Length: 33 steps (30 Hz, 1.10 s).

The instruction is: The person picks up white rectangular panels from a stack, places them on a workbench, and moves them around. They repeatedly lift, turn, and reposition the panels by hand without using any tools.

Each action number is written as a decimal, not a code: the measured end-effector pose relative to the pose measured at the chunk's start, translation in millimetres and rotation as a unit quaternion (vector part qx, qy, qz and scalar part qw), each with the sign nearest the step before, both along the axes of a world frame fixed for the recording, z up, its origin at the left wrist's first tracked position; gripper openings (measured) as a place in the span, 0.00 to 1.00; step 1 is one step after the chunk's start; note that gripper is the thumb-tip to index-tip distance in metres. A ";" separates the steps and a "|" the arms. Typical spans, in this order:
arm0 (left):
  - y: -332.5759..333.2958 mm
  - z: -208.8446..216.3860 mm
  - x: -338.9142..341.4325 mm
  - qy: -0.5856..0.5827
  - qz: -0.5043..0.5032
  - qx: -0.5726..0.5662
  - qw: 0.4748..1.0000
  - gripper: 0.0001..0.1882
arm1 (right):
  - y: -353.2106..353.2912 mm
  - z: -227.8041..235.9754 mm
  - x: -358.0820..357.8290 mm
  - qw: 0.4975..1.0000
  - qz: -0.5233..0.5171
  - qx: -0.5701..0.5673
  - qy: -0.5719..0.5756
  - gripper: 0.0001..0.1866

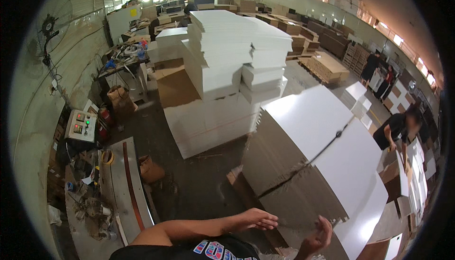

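Along the left wall I see a standing fan [51, 23], and below it a small control box [81, 125] with coloured buttons beside a cluttered workbench [124, 184] (tape rolls and odd bits lie on it, too small to make out). Moving right, a tall pile of white sheets [222, 61] sits on the dark floor, and beyond it rows of other pallets run back through the hall. Nearer, and right of centre, stands the stack of white-faced cardboard sheets [327, 151] bound by a dark strap, its brown edges turned toward me. My left hand [258, 219] is spread, fingers extended and holding nothing, hovering just in front of the lower corner of that stack. My right hand [318, 236] is loosely curled with the palm turned up, close to the same ragged lower edge; whether a fingertip touches a sheet I cannot tell. I judge the work barely begun: the strap is on, the pile looks whole, and no sheet has been lifted off. At far right another person [395, 130] in dark clothes bends over cartons [395, 177].
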<state>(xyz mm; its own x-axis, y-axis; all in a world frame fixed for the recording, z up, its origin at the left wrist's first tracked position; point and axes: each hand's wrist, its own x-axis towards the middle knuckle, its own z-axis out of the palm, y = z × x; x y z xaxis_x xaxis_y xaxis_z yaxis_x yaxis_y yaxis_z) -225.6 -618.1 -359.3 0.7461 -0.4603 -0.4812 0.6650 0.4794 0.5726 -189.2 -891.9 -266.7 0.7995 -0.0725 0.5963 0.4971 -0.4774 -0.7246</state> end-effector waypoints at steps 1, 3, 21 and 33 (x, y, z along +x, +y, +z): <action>34.2 2.3 -9.1 -0.006 0.032 0.010 0.999 0.26 | 32.3 13.0 10.2 0.997 0.031 -0.047 -0.045 0.12; 85.7 8.4 -23.5 -0.012 0.103 0.001 0.995 0.27 | 91.4 32.5 39.9 0.979 0.077 -0.149 -0.120 0.11; 452.0 251.1 64.6 -0.288 0.475 0.440 0.706 0.23 | 524.0 177.5 287.8 0.945 0.279 0.096 -0.143 0.19; 622.8 357.5 331.7 -0.180 0.526 0.497 0.666 0.22 | 730.0 229.5 552.9 0.982 0.156 0.100 -0.029 0.32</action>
